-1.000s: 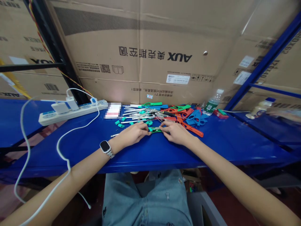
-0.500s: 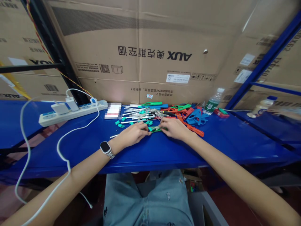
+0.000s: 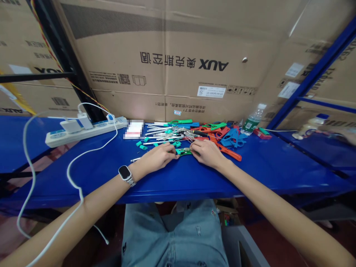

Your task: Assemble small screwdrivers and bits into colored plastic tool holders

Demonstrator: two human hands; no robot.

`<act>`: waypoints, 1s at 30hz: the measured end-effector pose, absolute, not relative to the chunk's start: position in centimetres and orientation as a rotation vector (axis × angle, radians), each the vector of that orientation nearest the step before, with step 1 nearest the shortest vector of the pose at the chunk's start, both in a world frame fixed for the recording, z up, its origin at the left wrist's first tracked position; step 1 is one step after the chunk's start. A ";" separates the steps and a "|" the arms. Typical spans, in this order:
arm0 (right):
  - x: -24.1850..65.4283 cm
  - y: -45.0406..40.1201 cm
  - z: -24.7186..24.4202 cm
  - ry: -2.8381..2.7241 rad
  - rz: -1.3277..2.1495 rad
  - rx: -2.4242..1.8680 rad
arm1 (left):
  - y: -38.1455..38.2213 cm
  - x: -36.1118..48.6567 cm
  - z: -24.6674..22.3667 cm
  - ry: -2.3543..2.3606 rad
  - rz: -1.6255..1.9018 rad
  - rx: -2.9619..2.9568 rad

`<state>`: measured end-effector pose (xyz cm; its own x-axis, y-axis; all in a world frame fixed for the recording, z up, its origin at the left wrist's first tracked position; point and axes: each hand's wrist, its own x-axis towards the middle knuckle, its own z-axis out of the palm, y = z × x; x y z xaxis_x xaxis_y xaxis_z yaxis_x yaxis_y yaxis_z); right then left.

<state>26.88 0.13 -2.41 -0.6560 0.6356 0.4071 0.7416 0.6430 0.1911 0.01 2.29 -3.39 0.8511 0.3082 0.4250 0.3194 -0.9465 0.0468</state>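
Note:
Between my hands, just above the blue table (image 3: 178,178), lies an open green lighter casing (image 3: 184,151) with small parts in it. My left hand (image 3: 162,156) pinches its left end, by a turquoise piece. Closed fingers of my right hand (image 3: 205,151) hold its right end; their tips are partly hidden. Behind the hands is a heap of metal tubes (image 3: 158,129) and thin wires. Several turquoise caps (image 3: 143,147) are scattered left of the heap. Red casings (image 3: 230,152) and blue casings (image 3: 233,138) are piled to the right, with a green casing (image 3: 218,126) among them.
A power strip (image 3: 97,132) with plugged-in chargers stands at left, its white cable (image 3: 72,174) crossing my left forearm. Right of the heap are a green-labelled bottle (image 3: 251,121) and a red box (image 3: 263,134). Large cardboard boxes (image 3: 180,37) wall off the back.
My right hand has shifted slightly to the right along the green casing, and more of the casing shows. My left hand stays at its end. The camera view has moved slightly.

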 end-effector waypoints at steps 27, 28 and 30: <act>26.3 -1.8 -1.8 -2.567 -0.342 -1.274 | 2.2 0.0 -3.5 -0.566 -0.676 -2.999; 26.3 -1.5 -2.0 -2.534 -0.332 -1.281 | 2.2 0.0 -3.5 -0.561 -0.683 -2.999; 26.3 -0.7 -2.2 -2.498 -0.308 -1.252 | 2.2 0.0 -3.5 -0.552 -0.693 -3.005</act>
<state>26.30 -0.74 -2.16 -0.5599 0.7344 0.3838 0.8056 0.5908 0.0448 0.04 2.19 -3.47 0.8401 0.3360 0.4257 0.3398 -0.9379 0.0697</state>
